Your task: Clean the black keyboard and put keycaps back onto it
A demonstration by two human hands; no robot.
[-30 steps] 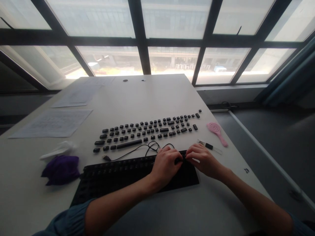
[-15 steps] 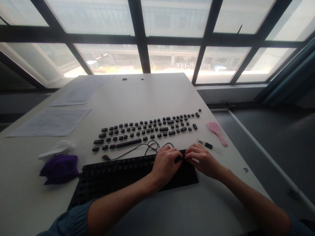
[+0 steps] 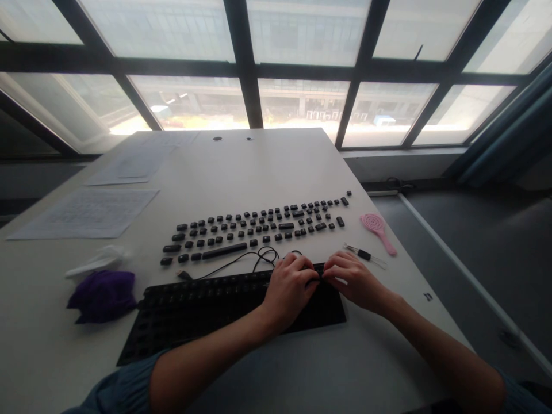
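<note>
A black keyboard [image 3: 172, 322] lies slanted on the table, its upper rows carrying keys and its lower part looking bare and dark. My left hand [image 3: 288, 290] rests over its right part, fingers curled and pinched round a small dark thing I cannot make out. Close beside it, my right hand [image 3: 352, 279] has its thumb and fingertips pinched at the keyboard's upper right edge; what they grip is hidden. Loose black keycaps are laid out in rows behind the keyboard, with the long space bar [image 3: 224, 251] in front. A black USB cable [image 3: 219, 268] loops between them.
Right of the keycaps lie a pink hairbrush [image 3: 378, 231] and a wire puller with a black handle [image 3: 364, 254]. A purple cloth [image 3: 102, 296] and a crumpled white item [image 3: 95, 263] sit at left, below printed papers [image 3: 84, 214]. Windows stand behind the table.
Both hands keep nearly the same pose at the keyboard's upper right. The whole view has shifted very slightly; nothing else visibly moved.
</note>
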